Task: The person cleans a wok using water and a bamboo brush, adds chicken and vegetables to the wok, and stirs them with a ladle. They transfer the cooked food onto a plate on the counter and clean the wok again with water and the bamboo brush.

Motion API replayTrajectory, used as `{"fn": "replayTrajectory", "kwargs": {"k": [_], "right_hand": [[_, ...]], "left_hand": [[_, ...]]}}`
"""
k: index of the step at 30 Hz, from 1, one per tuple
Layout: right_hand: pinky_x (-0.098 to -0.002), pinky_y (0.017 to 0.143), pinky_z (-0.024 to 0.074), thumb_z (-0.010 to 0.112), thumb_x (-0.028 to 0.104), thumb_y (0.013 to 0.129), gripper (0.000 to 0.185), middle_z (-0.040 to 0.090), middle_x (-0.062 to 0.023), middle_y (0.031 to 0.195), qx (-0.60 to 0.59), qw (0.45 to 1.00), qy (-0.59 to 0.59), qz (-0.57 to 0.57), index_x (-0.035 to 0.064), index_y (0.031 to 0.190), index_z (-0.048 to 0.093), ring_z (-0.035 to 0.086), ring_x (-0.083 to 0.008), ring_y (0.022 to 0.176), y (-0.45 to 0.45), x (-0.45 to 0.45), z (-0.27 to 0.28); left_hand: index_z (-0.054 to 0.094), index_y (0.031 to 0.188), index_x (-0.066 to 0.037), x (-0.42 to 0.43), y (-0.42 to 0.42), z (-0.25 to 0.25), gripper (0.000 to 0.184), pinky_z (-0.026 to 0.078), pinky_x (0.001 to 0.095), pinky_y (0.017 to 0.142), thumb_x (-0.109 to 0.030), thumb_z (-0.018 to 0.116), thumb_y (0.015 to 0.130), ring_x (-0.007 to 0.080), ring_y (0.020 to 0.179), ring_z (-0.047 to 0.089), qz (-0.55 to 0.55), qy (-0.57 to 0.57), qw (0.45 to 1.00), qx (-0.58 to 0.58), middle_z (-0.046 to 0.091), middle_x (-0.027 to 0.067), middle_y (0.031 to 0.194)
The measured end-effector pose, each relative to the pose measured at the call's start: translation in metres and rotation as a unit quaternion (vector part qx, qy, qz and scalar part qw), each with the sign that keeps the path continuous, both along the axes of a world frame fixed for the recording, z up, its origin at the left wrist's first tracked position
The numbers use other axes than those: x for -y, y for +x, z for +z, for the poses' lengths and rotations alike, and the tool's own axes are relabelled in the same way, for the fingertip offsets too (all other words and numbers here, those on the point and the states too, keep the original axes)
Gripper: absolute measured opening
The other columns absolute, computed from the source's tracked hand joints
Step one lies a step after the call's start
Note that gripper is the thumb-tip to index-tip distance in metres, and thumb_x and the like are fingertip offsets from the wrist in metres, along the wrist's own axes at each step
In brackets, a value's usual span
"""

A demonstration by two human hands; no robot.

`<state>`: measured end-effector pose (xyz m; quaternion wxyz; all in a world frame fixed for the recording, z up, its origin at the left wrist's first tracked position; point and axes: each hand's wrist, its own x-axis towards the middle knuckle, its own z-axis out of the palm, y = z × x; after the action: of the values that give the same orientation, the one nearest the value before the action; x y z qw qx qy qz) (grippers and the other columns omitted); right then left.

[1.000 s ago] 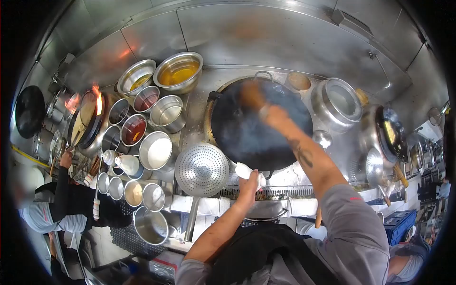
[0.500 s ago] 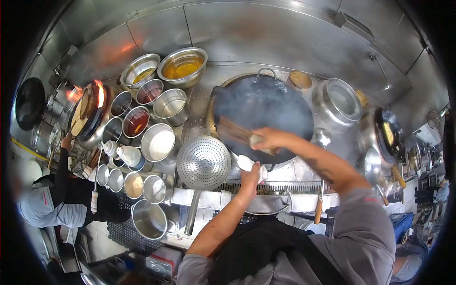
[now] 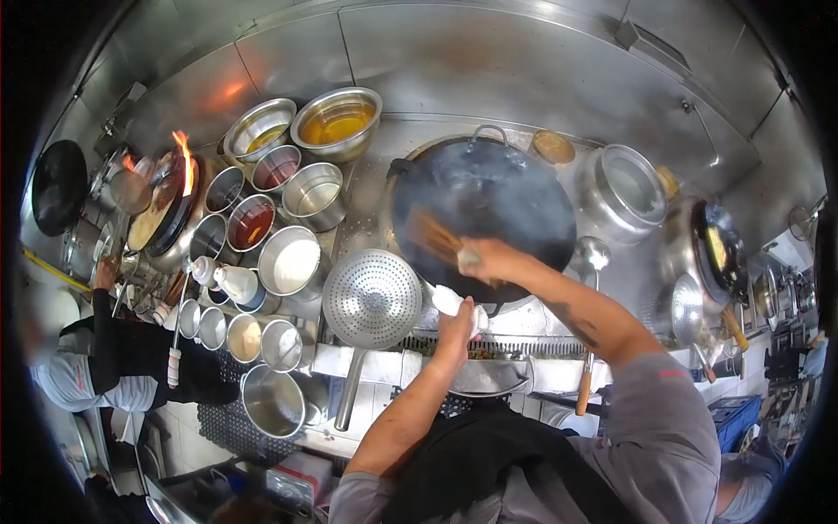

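A large dark wok (image 3: 511, 196) sits on the range, with steam or smoke rising from it. My right hand (image 3: 496, 260) is closed around a bamboo wok brush (image 3: 436, 237), whose bristles are smeared by motion over the wok's left side. At the wok's near rim, my left hand (image 3: 456, 332) is closed on a folded white cloth (image 3: 447, 300). The cloth is by the near handle, most of which is hidden. Just left of my left hand lies a perforated metal strainer (image 3: 372, 299), its handle pointing toward me.
Metal pots and bowls of oil, sauces and seasonings crowd the left, including an oil bowl (image 3: 336, 122). A ladle (image 3: 593, 253) and a lidded pot (image 3: 621, 188) stand on the right. At far left, another person (image 3: 96, 367) works beside a flaming pan (image 3: 166, 210).
The brush bristles have swung slightly within the wok, and my right forearm has shifted a little left. My left hand stays at the near rim. At far left, the co-worker's hand has moved.
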<state>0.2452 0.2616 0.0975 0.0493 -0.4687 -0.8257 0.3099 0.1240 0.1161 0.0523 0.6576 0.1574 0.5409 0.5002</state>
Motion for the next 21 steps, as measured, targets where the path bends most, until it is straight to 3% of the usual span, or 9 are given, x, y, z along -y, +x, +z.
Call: {"fn": "replayTrajectory", "kwargs": {"k": [3,5,7,9,11,12,17,19,21], "right_hand": [[-0.0387,0.089,0.0492,0.07,0.035,0.081,0.061,0.064,-0.018,0.117,0.063,0.995,-0.02,0.071,0.0156,0.135,0.052,0.063,-0.0307,0.107,0.098,-0.05,-0.012],[-0.042,0.079,0.0531,0.062,0.031,0.084,0.042,0.069,-0.0166,0.102,0.298,0.926,0.08,-0.219,0.0127,0.122,0.061,0.068,-0.0306,0.092,0.138,-0.08,0.056],[-0.0428,0.074,0.0538,0.059,0.03,0.084,0.028,0.071,-0.0149,0.09,0.102,0.9,0.294,-0.305,0.0094,0.102,0.069,0.069,-0.0318,0.082,0.136,-0.079,0.062],[-0.0438,0.069,0.0534,0.06,0.031,0.083,0.026,0.07,-0.0151,0.084,0.081,0.877,0.282,-0.38,0.0077,0.089,0.07,0.069,-0.0322,0.079,0.095,-0.096,0.018],[-0.0438,0.068,0.0527,0.064,0.037,0.078,0.034,0.069,-0.0167,0.082,0.214,0.954,0.196,-0.079,0.0052,0.088,0.068,0.068,-0.0336,0.077,0.053,-0.106,-0.043],[-0.0427,0.069,0.0532,0.066,0.036,0.076,0.034,0.07,-0.016,0.085,0.066,0.993,0.09,-0.047,0.0061,0.091,0.066,0.067,-0.0343,0.076,0.029,-0.058,-0.021],[-0.0411,0.073,0.0543,0.07,0.044,0.076,0.06,0.069,-0.0183,0.096,0.056,0.989,-0.061,0.122,0.0114,0.125,0.058,0.068,-0.0317,0.082,0.097,-0.008,0.018],[-0.0418,0.081,0.0528,0.062,0.035,0.081,0.041,0.069,-0.0172,0.103,0.321,0.942,0.054,-0.082,0.01,0.113,0.065,0.067,-0.0324,0.094,0.159,-0.043,0.06],[-0.0429,0.076,0.0543,0.055,0.026,0.086,0.026,0.07,-0.017,0.099,0.245,0.896,0.264,-0.259,0.0109,0.104,0.067,0.068,-0.0322,0.093,0.189,-0.062,0.093]], "left_hand": [[0.05,0.106,-0.007,0.001,0.001,-0.009,0.023,0.047,0.0293,0.042,-0.024,0.057,0.093,0.0154,0.067,0.06,-0.007,0.017,1.0,0.015,0.059,0.005,0.088],[0.05,0.106,-0.007,-0.001,0.003,-0.009,0.023,0.047,0.0287,0.041,-0.024,0.058,0.093,0.0152,0.066,0.06,0.006,0.019,1.0,0.008,0.059,0.005,0.086],[0.05,0.106,-0.007,-0.003,0.001,-0.011,0.022,0.044,0.0277,0.039,-0.022,0.058,0.092,0.0142,0.062,0.058,-0.007,0.021,1.0,0.011,0.059,0.0042,0.083],[0.051,0.107,-0.006,0.0,0.003,-0.017,0.025,0.046,0.0281,0.039,-0.025,0.058,0.092,0.0151,0.064,0.06,0.0,0.013,1.0,0.003,0.06,0.0052,0.085],[0.051,0.107,-0.006,-0.004,0.004,-0.017,0.026,0.046,0.0281,0.039,-0.026,0.058,0.092,0.0154,0.065,0.061,-0.004,0.013,1.0,-0.003,0.06,0.0055,0.086],[0.051,0.107,-0.006,-0.003,0.002,-0.017,0.026,0.046,0.028,0.039,-0.027,0.058,0.092,0.0153,0.064,0.061,-0.01,0.012,1.0,-0.005,0.06,0.0053,0.086],[0.051,0.106,-0.007,-0.001,0.003,-0.018,0.026,0.047,0.0284,0.041,-0.027,0.058,0.092,0.0155,0.065,0.061,-0.005,0.002,1.0,-0.01,0.06,0.0057,0.087],[0.05,0.106,-0.006,-0.001,0.007,-0.011,0.025,0.046,0.029,0.041,-0.026,0.058,0.092,0.0165,0.065,0.061,0.021,0.02,1.0,-0.008,0.06,0.0063,0.088],[0.05,0.105,-0.006,-0.002,0.003,-0.012,0.025,0.046,0.0292,0.041,-0.026,0.058,0.092,0.017,0.065,0.061,0.0,0.022,1.0,-0.002,0.06,0.0063,0.088]]}}
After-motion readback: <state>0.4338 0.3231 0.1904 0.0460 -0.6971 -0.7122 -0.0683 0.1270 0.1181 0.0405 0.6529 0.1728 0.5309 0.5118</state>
